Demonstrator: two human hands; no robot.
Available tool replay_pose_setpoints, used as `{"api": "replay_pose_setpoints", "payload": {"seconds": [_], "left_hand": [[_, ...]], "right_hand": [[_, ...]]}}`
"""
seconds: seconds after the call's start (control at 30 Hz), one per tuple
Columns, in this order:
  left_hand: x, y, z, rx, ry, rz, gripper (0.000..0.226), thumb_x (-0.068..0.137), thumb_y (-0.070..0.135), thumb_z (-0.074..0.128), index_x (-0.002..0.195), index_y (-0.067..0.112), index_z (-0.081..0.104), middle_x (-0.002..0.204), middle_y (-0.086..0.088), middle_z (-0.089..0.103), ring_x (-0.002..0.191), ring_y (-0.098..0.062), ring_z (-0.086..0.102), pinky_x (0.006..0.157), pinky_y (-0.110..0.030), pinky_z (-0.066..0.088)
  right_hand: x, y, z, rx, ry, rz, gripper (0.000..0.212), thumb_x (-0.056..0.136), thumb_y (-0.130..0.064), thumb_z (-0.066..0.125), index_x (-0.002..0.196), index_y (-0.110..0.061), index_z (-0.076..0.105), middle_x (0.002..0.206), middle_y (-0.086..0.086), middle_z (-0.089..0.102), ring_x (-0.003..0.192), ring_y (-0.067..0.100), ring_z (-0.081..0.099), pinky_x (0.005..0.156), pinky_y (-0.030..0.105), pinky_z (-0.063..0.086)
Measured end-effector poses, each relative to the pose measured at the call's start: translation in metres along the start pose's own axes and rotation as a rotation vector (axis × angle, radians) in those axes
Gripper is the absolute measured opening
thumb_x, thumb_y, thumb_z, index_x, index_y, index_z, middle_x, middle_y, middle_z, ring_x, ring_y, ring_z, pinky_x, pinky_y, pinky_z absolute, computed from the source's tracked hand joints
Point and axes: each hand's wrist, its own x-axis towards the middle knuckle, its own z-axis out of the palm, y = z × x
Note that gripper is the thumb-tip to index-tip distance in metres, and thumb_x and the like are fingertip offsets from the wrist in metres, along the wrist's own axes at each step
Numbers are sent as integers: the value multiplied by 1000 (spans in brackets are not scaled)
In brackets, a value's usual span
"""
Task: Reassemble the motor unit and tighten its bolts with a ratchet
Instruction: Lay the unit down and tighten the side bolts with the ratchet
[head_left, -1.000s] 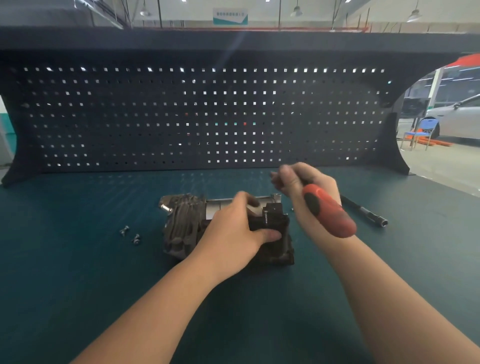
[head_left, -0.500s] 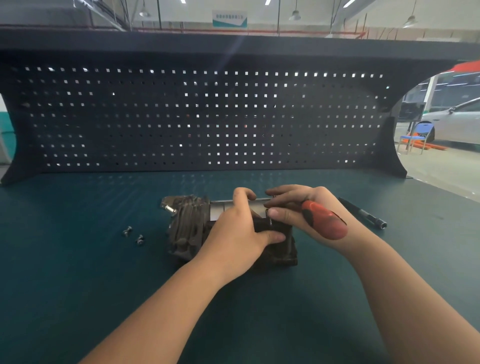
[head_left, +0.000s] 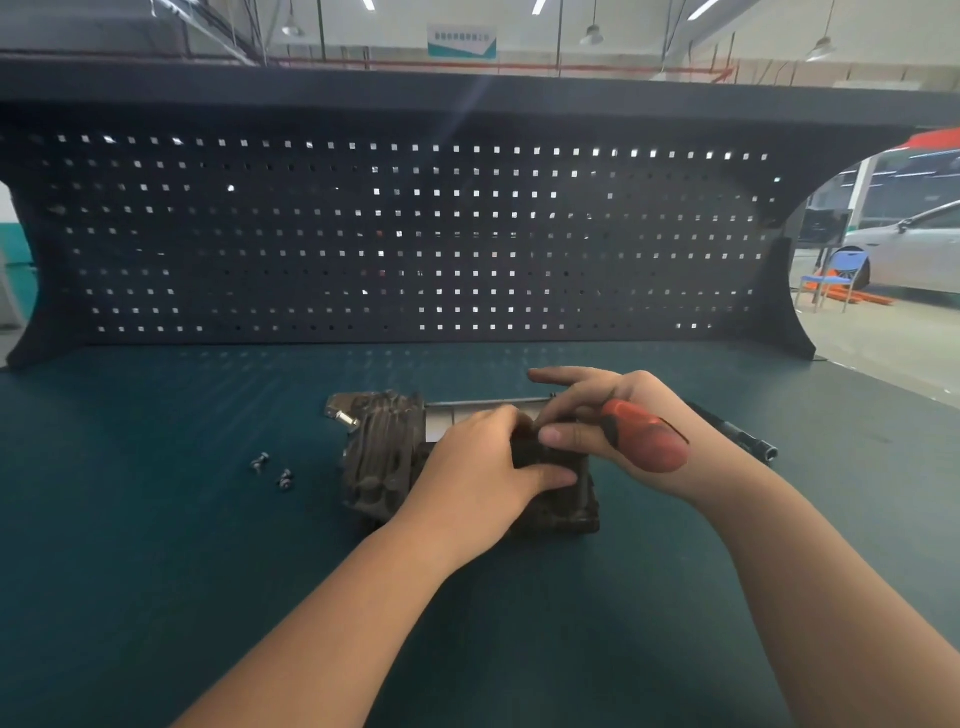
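Here the motor (head_left: 384, 457) lies on its side mid-bench, and the left hand (head_left: 480, 467) clasps its dark block end, thumb along the near face. The right hand (head_left: 602, 421) grips the red-handled ratchet (head_left: 647, 441), fingers spread toward the top edge; the tool's head is hidden. Best, I judge, to seat the socket squarely before turning and keep the left hand pressing down so the motor cannot roll. Two bolts (head_left: 271, 470) wait just left; a dark bar (head_left: 737, 434) lies right.
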Motion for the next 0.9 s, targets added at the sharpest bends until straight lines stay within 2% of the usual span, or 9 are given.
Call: {"api": "replay_pose_setpoints", "payload": {"seconds": [0.07, 0.17, 0.27, 0.4, 0.53, 0.63, 0.7, 0.8, 0.9], "left_hand": [[0, 1, -2, 8, -19, 26, 30, 76, 44, 76, 99, 29, 66, 99, 11, 64, 97, -10, 57, 85, -36, 48], [0, 1, -2, -9, -32, 28, 26, 76, 44, 76, 96, 29, 68, 98, 10, 65, 95, -10, 57, 83, -34, 48], [0, 0, -2, -18, -13, 22, 25, 75, 43, 77, 91, 27, 66, 93, 10, 62, 88, -8, 55, 75, -27, 46], [0, 1, -2, -21, -17, 23, 24, 75, 42, 77, 88, 25, 64, 91, 8, 62, 86, -10, 55, 74, -29, 46], [-1, 2, -2, -16, -29, 18, 22, 75, 43, 77, 83, 30, 61, 91, 10, 60, 85, -6, 54, 68, -24, 41], [-1, 4, -3, -20, -25, 22, 22, 76, 42, 77, 76, 34, 56, 89, 9, 61, 83, -7, 55, 65, -24, 39], [-2, 4, -3, -24, -22, 25, 21, 77, 40, 76, 81, 28, 60, 90, 7, 62, 85, -11, 57, 70, -31, 46], [-2, 3, -2, -27, -19, 26, 22, 81, 36, 73, 90, 19, 63, 94, 2, 64, 89, -17, 59, 81, -42, 49], [-4, 5, -3, -66, -8, 27, 25, 78, 39, 76, 94, 23, 66, 96, 7, 66, 92, -13, 60, 83, -41, 49]], "right_hand": [[0, -4, 2, -26, 11, 19, 8, 75, -25, 79, 81, -26, 74, 126, -8, 59, 118, -10, 51, 91, 16, 47], [-2, -12, 2, -27, 34, 64, 16, 65, -39, 77, 76, -29, 71, 128, -6, 60, 119, -3, 54, 95, 25, 48], [-1, -12, 4, -96, 45, 81, 16, 77, -16, 80, 76, -26, 68, 127, -5, 60, 116, -1, 56, 94, 22, 47], [-1, -9, 6, -151, 74, 98, 28, 83, 5, 65, 75, -22, 64, 123, -7, 62, 112, 4, 59, 92, 24, 47], [0, -10, 10, -65, 70, 99, 34, 81, 9, 65, 71, -23, 65, 119, -9, 64, 109, -3, 59, 85, 18, 46], [2, -9, 12, -83, 89, 107, 33, 80, 8, 65, 69, -23, 64, 114, -10, 66, 105, -2, 61, 87, 22, 49], [3, -7, 16, -126, 121, 115, 29, 79, 7, 65, 66, -19, 59, 107, -11, 67, 100, 8, 65, 87, 31, 52], [4, -6, 19, -192, 135, 103, 28, 77, 2, 68, 64, -19, 55, 98, -2, 69, 94, 21, 65, 84, 42, 53], [3, -7, 18, -196, 105, 85, 32, 81, 5, 63, 64, -21, 56, 106, -7, 67, 98, 16, 63, 86, 38, 52]]}}
